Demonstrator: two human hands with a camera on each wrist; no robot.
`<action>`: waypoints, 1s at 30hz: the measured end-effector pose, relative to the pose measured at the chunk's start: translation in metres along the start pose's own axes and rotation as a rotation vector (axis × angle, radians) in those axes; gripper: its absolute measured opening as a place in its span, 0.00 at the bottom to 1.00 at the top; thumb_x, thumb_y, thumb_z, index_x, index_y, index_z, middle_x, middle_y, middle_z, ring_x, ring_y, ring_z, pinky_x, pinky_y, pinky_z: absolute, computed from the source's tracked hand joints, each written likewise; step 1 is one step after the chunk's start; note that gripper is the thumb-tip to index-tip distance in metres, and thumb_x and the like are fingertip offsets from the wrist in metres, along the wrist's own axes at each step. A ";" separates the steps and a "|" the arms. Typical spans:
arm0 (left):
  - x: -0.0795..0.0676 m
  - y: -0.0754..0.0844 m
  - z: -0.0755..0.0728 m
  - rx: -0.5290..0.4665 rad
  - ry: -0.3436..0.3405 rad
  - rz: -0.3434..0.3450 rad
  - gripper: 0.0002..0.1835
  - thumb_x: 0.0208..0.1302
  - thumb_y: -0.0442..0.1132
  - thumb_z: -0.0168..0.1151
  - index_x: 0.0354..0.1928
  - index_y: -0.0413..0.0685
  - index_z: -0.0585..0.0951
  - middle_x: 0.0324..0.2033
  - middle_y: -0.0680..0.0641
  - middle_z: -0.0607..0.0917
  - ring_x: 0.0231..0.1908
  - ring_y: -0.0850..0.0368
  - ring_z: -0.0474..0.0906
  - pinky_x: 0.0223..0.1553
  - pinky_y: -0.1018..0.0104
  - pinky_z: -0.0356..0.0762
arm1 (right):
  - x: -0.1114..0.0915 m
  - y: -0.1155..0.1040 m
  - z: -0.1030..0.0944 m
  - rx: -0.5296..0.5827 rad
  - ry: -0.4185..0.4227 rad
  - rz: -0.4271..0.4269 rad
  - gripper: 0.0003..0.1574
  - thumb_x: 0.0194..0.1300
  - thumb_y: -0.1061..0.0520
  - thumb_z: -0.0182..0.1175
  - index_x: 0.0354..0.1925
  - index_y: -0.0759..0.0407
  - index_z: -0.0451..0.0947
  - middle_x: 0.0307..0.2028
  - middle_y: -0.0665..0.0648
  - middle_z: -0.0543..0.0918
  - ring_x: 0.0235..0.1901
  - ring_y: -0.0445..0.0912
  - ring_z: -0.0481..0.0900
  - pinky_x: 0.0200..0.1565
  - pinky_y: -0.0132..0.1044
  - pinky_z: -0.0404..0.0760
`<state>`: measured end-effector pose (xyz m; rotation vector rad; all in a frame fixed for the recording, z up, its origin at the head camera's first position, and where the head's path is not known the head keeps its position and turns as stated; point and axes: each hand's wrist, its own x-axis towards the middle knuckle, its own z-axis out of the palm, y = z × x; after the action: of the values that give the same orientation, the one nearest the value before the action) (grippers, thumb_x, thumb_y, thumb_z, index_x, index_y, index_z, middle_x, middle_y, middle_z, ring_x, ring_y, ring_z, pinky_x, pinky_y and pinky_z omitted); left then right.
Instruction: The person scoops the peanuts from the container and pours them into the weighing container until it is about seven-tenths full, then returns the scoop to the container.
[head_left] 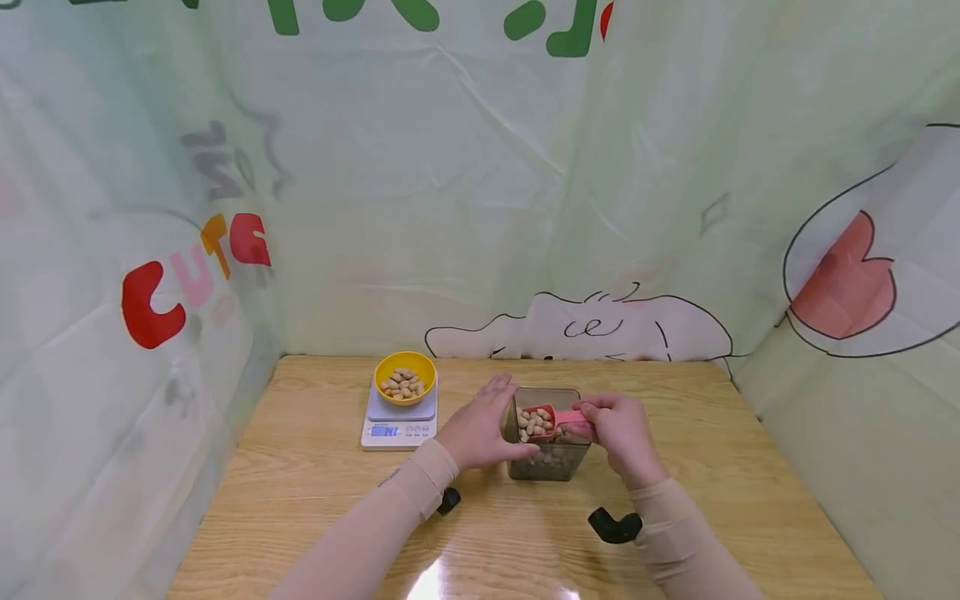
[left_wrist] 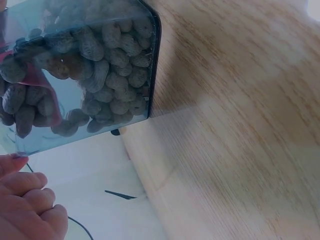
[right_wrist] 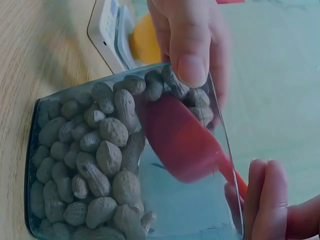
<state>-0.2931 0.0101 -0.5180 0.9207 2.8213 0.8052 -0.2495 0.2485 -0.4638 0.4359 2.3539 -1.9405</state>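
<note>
A see-through grey box (head_left: 550, 462) of unshelled peanuts (right_wrist: 92, 172) stands on the table. My left hand (head_left: 480, 429) holds it at the left side, with the thumb (right_wrist: 192, 69) over the near rim and the fingers along the far left. With my right hand (head_left: 618, 433) I pinch the handle (head_left: 572, 416) of a red scoop at the box's right rim. The scoop's bowl (right_wrist: 180, 140) is inside the box, tilted, with several peanuts (head_left: 536, 421) in it. Through the wall in the left wrist view, peanuts lie heaped at the bottom and in the scoop.
Left of the box, a white kitchen scale (head_left: 400, 429) with a lit display carries a yellow bowl (head_left: 380, 398) of peanuts. Two black curved pieces (head_left: 615, 527) show beside the forearms, close over the table (head_left: 300, 500). Printed cloth (head_left: 412, 208) hangs behind and at both sides.
</note>
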 end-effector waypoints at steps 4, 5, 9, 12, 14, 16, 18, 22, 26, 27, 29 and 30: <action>-0.001 0.000 -0.002 -0.001 -0.002 -0.004 0.61 0.61 0.78 0.66 0.86 0.50 0.58 0.88 0.47 0.51 0.87 0.49 0.47 0.84 0.46 0.62 | 0.000 0.000 -0.002 0.012 0.002 0.000 0.20 0.83 0.65 0.52 0.60 0.81 0.78 0.47 0.67 0.87 0.27 0.36 0.89 0.38 0.28 0.91; -0.001 0.000 -0.003 -0.002 -0.002 -0.005 0.61 0.61 0.78 0.66 0.86 0.49 0.58 0.88 0.47 0.52 0.87 0.49 0.48 0.84 0.46 0.62 | -0.001 0.000 -0.001 0.008 0.004 -0.013 0.20 0.83 0.65 0.52 0.60 0.81 0.78 0.47 0.67 0.87 0.28 0.36 0.89 0.38 0.28 0.91; 0.000 0.000 -0.003 0.000 0.001 -0.004 0.61 0.61 0.77 0.67 0.85 0.49 0.59 0.88 0.46 0.52 0.87 0.48 0.48 0.83 0.46 0.62 | -0.004 0.001 0.005 -0.078 0.007 -0.102 0.17 0.82 0.65 0.54 0.56 0.78 0.82 0.46 0.71 0.89 0.30 0.41 0.92 0.38 0.31 0.92; 0.000 0.000 -0.002 0.005 0.003 -0.004 0.61 0.61 0.77 0.67 0.85 0.49 0.59 0.87 0.47 0.53 0.87 0.48 0.49 0.83 0.47 0.63 | -0.006 0.001 0.014 -0.168 0.009 -0.180 0.16 0.81 0.66 0.55 0.52 0.76 0.85 0.43 0.72 0.90 0.32 0.47 0.93 0.39 0.37 0.94; 0.001 -0.001 -0.002 0.004 0.004 -0.003 0.60 0.61 0.77 0.67 0.86 0.50 0.59 0.87 0.47 0.53 0.87 0.48 0.49 0.83 0.47 0.62 | -0.007 0.001 0.019 -0.200 0.018 -0.205 0.15 0.80 0.66 0.55 0.51 0.76 0.86 0.41 0.72 0.91 0.33 0.49 0.94 0.39 0.39 0.94; 0.001 -0.001 -0.001 0.001 0.008 0.000 0.60 0.61 0.77 0.67 0.86 0.51 0.59 0.87 0.47 0.54 0.87 0.48 0.49 0.83 0.47 0.63 | -0.006 0.001 0.021 -0.200 0.028 -0.195 0.16 0.80 0.66 0.54 0.50 0.76 0.86 0.40 0.72 0.91 0.32 0.49 0.94 0.39 0.40 0.94; 0.001 0.000 0.000 -0.010 0.009 0.004 0.61 0.61 0.77 0.67 0.86 0.50 0.59 0.87 0.47 0.54 0.87 0.48 0.49 0.83 0.46 0.62 | -0.005 0.001 0.019 -0.169 0.030 -0.165 0.16 0.80 0.66 0.53 0.52 0.78 0.85 0.40 0.71 0.90 0.30 0.46 0.93 0.38 0.37 0.94; 0.001 0.000 0.001 -0.015 -0.001 0.004 0.61 0.61 0.77 0.68 0.85 0.49 0.59 0.87 0.47 0.53 0.87 0.49 0.48 0.84 0.47 0.60 | -0.002 0.001 0.007 -0.055 0.000 -0.054 0.19 0.83 0.65 0.52 0.59 0.80 0.80 0.40 0.65 0.89 0.28 0.38 0.90 0.37 0.29 0.91; 0.000 0.000 0.000 -0.010 -0.011 -0.002 0.62 0.61 0.77 0.67 0.86 0.49 0.58 0.88 0.47 0.52 0.88 0.50 0.47 0.85 0.48 0.58 | 0.002 0.001 -0.007 0.033 -0.033 0.034 0.22 0.83 0.64 0.51 0.64 0.81 0.75 0.41 0.60 0.86 0.29 0.36 0.89 0.39 0.28 0.91; 0.000 0.001 0.000 -0.010 -0.011 -0.003 0.61 0.61 0.77 0.67 0.86 0.50 0.58 0.88 0.47 0.52 0.88 0.49 0.47 0.85 0.48 0.58 | 0.003 0.001 -0.010 0.053 -0.039 0.043 0.22 0.83 0.65 0.51 0.65 0.82 0.75 0.41 0.60 0.85 0.29 0.36 0.89 0.39 0.28 0.91; 0.001 0.001 -0.001 -0.012 -0.012 -0.004 0.61 0.61 0.77 0.67 0.86 0.51 0.57 0.88 0.47 0.51 0.88 0.49 0.47 0.85 0.48 0.58 | 0.006 0.001 -0.015 0.085 -0.055 0.061 0.23 0.83 0.65 0.51 0.66 0.82 0.73 0.41 0.59 0.84 0.30 0.36 0.89 0.40 0.27 0.91; 0.001 0.001 -0.001 -0.012 -0.012 -0.005 0.61 0.61 0.77 0.67 0.86 0.51 0.58 0.88 0.47 0.52 0.88 0.49 0.47 0.85 0.48 0.58 | 0.006 0.001 -0.017 0.097 -0.062 0.067 0.24 0.84 0.65 0.51 0.67 0.82 0.72 0.40 0.58 0.84 0.30 0.36 0.89 0.41 0.27 0.91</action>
<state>-0.2936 0.0108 -0.5170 0.9138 2.8042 0.8127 -0.2532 0.2659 -0.4628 0.4470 2.1864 -2.0135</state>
